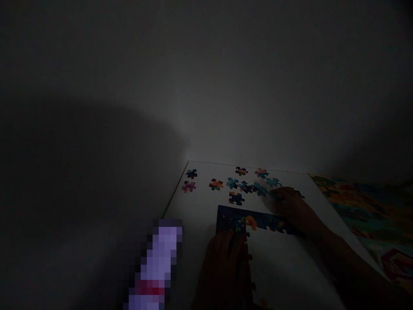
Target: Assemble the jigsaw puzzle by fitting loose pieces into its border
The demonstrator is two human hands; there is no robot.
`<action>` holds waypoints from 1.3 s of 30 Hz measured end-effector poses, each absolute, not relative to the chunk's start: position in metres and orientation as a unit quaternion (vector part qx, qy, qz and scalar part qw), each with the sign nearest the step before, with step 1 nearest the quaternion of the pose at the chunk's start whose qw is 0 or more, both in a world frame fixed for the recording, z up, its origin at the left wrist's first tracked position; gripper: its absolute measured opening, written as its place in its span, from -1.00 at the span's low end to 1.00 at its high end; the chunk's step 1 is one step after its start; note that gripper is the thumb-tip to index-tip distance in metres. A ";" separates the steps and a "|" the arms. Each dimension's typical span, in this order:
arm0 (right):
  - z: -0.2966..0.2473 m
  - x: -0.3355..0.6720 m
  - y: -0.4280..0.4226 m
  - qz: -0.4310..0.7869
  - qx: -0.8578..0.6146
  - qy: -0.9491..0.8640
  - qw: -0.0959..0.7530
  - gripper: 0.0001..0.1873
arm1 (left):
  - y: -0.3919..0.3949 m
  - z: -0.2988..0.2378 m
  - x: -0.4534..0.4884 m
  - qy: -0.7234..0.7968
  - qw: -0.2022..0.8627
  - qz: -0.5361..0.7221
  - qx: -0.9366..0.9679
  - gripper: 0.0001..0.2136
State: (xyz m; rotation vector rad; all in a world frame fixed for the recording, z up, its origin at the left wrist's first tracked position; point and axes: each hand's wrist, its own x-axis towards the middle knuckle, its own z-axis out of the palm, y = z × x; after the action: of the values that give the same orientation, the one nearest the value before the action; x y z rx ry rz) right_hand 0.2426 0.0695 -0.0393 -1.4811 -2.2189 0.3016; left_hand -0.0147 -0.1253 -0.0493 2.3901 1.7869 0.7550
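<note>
The scene is very dark. A partly joined jigsaw puzzle lies on a white tabletop, with its dark blue top strip and left side showing. My left hand rests flat on the puzzle's left side, fingers stretched forward and covering part of it. Beyond the top strip, my right hand reaches in among loose pieces, its fingers bent down and together. What lies under those fingertips is hidden. Near them are a teal piece and a light blue piece.
Several loose pieces lie toward the back, among them a purple piece, an orange piece and a dark piece. A colourful picture sheet is at the right. A pixelated purple shape stands front left. A wall rises behind.
</note>
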 end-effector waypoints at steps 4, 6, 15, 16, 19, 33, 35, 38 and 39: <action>-0.025 0.178 0.064 0.190 -0.457 -0.848 0.191 -0.65 | -0.126 -0.051 -0.013 0.585 0.037 0.268 0.765 -0.56; -0.022 0.141 0.066 0.205 -0.433 -0.859 0.181 -0.67 | -0.126 -0.052 -0.013 0.584 0.035 0.276 0.762 -0.58; -0.035 0.054 0.093 0.156 -0.428 -0.870 0.189 -0.74 | -0.130 -0.053 -0.012 0.587 0.046 0.298 0.751 -0.59; -0.039 0.054 0.096 0.153 -0.435 -0.865 0.199 -0.79 | -0.130 -0.051 -0.012 0.586 0.056 0.297 0.752 -0.60; -0.051 0.055 0.109 0.170 -0.440 -0.849 0.238 -0.86 | -0.130 -0.047 -0.011 0.586 0.066 0.299 0.750 -0.63; -0.025 0.098 0.102 0.294 -0.495 -0.736 0.355 -0.65 | -0.130 -0.041 -0.013 0.579 0.061 0.276 0.765 -0.67; -0.022 0.119 0.093 0.325 -0.471 -0.728 0.378 -0.64 | -0.129 -0.041 -0.013 0.577 0.062 0.279 0.765 -0.69; -0.021 0.154 0.072 0.396 -0.446 -0.711 0.373 -0.64 | -0.127 -0.044 -0.013 0.570 0.056 0.286 0.768 -0.70; -0.020 0.166 0.062 0.419 -0.440 -0.707 0.362 -0.64 | -0.127 -0.044 -0.013 0.566 0.053 0.288 0.770 -0.70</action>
State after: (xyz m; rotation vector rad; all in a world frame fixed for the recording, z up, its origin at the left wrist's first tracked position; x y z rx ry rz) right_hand 0.1656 0.0624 -0.0203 -1.1333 -1.8193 1.0798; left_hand -0.0129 -0.1270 -0.0441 2.3416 1.7217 0.8755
